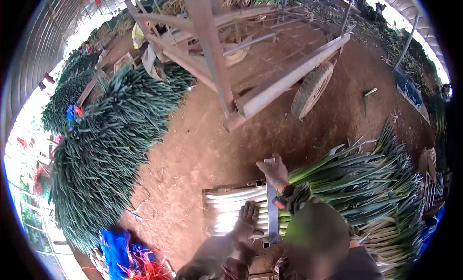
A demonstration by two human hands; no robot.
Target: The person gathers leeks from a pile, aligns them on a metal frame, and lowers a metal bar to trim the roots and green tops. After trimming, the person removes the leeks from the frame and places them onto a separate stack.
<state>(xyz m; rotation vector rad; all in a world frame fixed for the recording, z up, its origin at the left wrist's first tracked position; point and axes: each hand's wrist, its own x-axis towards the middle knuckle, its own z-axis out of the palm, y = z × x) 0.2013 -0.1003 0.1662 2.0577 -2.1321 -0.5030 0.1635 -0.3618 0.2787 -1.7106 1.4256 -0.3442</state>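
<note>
My left hand [247, 216] lies with its fingers stretched out on the white stalks of long green onions [231, 203]. These stalks lie side by side in a low dark metal frame [222, 188] on the ground. Across them runs a long flat metal bar [272, 217], just right of my left hand. At the bar's far end, my right hand [275, 173] has its fingers wrapped round it, with a dark band at the wrist. The green leaves [357, 176] spread out to the right of the bar. A blurred round patch hides part of my right arm and some leaves.
A rusty metal cart [212, 43] with a rubber tyre [311, 91] stands ahead on the dirt floor. To the left is a large heap of green onions [103, 149]. Blue material [115, 253] and red strings [144, 265] lie at the lower left.
</note>
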